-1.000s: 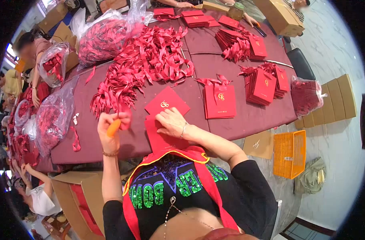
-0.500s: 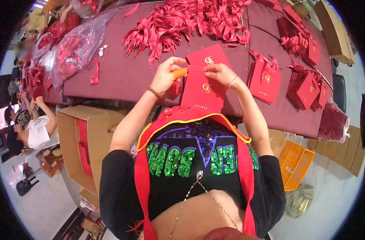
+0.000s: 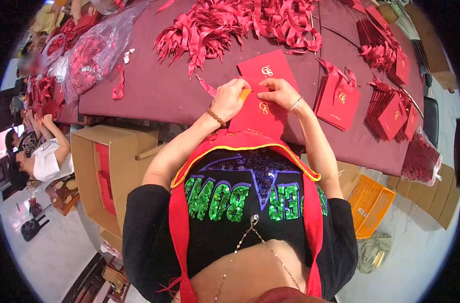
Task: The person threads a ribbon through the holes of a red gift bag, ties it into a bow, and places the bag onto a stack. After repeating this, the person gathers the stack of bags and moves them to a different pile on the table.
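Note:
A red paper gift bag (image 3: 257, 118) with a gold logo lies flat at the table's near edge, its top edge between my two hands. My right hand (image 3: 280, 94) is closed, thumb and fingers pinching that edge. At the bag's upper left, my left hand (image 3: 228, 102) is closed with fingers curled; a red ribbon (image 3: 205, 86) sticks out beyond its knuckles. An orange piece (image 3: 245, 94), perhaps a finger cover, shows at the left fingertips. Just behind lies another red bag (image 3: 270, 65) with the same logo. The left fingertips are partly hidden.
A heap of red ribbons (image 3: 204, 40) covers the table's far middle. Stacks of bags with ribbon handles (image 3: 337, 103) stand to the right. A plastic sack (image 3: 96, 63) lies left. Below are a cardboard box (image 3: 86, 177) and an orange basket (image 3: 373, 207). Other people sit at far left.
My left hand has moved right and turned inward, fingers curling more at the bag's top edge. A ribbon now shows beyond it. My right hand stays nearly in place.

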{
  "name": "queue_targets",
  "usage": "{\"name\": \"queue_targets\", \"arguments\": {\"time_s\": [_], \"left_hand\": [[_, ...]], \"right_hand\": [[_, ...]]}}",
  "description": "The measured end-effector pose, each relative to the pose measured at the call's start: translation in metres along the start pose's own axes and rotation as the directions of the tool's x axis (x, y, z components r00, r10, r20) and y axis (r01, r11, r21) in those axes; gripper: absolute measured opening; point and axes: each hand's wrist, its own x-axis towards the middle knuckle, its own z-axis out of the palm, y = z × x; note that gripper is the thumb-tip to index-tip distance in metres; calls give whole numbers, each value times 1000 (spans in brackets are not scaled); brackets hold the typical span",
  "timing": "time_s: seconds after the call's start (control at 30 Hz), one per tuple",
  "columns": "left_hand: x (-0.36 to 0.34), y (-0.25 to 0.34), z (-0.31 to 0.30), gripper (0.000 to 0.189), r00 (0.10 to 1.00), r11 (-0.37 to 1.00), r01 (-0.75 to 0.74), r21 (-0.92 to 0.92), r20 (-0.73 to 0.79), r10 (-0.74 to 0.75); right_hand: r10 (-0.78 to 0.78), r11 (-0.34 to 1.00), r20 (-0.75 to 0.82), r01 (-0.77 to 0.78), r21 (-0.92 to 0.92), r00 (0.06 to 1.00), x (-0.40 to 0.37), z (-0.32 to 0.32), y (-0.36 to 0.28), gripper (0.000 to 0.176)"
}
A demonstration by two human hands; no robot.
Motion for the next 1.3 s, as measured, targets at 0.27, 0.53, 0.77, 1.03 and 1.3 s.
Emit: {"name": "queue_targets", "arguments": {"time_s": [0.27,0.53,0.77,1.03,1.3], "left_hand": [[8,2,-2,11,994,998,39,56,102,-44],[17,1,-7,8,988,988,-73,137,142,53],[15,0,-4,11,971,998,52,24,234,-56],[11,3,0,8,989,991,-85,100,131,72],[3,5,4,7,1000,999,-10,45,8,9]], "right_hand": [[65,988,-3,-64,138,998,-6,6,-9,28],[-103,918,-151,35,-396,983,-10,17,-27,35],[-132,925,-189,52,-376,973,-16,15,-20,38],[-152,918,-161,79,-388,975,-14,15,-22,34],[-46,978,-135,17,-209,990,-6,11,-9,30]]}}
